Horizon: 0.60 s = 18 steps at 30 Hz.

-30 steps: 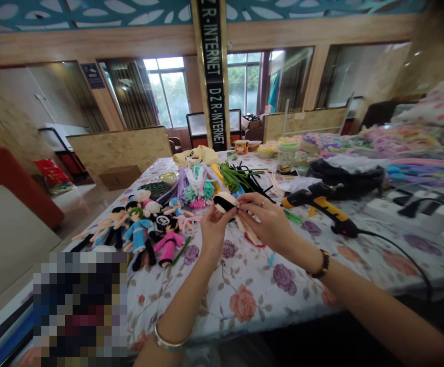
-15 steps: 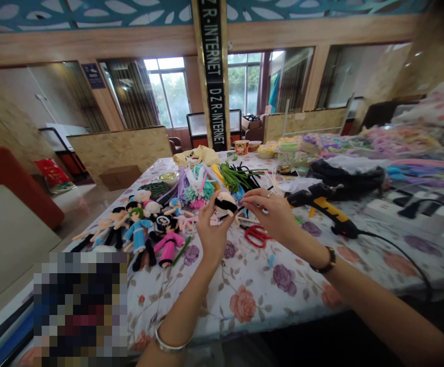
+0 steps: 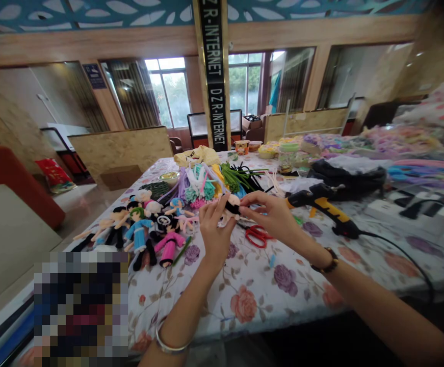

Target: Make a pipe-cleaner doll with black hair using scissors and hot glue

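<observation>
At the bottom of the frame, a silver bangle (image 3: 170,350) circles the left wrist, and a dark bracelet (image 3: 333,259) circles the right wrist at lower right. A pixelated patch hides the lower left. Beyond the near edge of the worktop (image 3: 222,306), with its rose-patterned cloth, the left hand (image 3: 217,232) is raised at centre, its grip clamped on a small pale rounded piece (image 3: 234,200) crossed by a black band. The piece is at the centre of the frame, held above the cloth. The right hand (image 3: 269,216) reaches in from the right, fingertips at the band's right end; whether that grip pinches it, I cannot tell.

Red-handled scissors (image 3: 258,236) lie just below the right hand. Left of centre, small dolls (image 3: 137,229) lie in a cluster, one in blue and one in pink at its near side. Right of centre rests a black-and-yellow glue gun (image 3: 332,214), its cable trailing to the right.

Farther back are bundles of fuzzy stems (image 3: 199,186), a black plastic bag (image 3: 347,178) and a green-lidded jar (image 3: 288,158). A lettered column (image 3: 212,71) stands at upper centre between bright windows (image 3: 174,97).
</observation>
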### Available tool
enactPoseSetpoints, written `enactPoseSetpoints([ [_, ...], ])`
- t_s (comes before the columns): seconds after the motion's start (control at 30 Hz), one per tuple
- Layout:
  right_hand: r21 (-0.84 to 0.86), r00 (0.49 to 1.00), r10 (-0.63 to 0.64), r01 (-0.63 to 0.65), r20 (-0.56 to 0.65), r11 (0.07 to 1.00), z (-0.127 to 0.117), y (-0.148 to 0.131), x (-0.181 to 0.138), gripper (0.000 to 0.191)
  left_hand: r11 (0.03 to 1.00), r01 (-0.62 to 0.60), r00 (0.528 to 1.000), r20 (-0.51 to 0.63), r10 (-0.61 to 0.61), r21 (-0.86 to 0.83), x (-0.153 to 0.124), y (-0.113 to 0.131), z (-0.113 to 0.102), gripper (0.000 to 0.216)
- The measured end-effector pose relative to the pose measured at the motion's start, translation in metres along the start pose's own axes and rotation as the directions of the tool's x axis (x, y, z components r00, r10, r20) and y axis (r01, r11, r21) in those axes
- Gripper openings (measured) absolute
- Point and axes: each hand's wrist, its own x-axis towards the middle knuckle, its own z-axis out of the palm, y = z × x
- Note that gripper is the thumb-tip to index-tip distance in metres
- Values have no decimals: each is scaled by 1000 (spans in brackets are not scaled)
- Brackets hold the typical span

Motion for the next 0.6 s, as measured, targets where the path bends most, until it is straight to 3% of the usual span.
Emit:
enactPoseSetpoints([
  [0.33,181,997,65,-69,27,981,2,6,2,24,999,-33,999,24,33,16,1,3,0,48],
  [0.6,177,994,87,-97,64,979,2,12,3,25,998,-43,997,71,40,38,2,4,1,54],
])
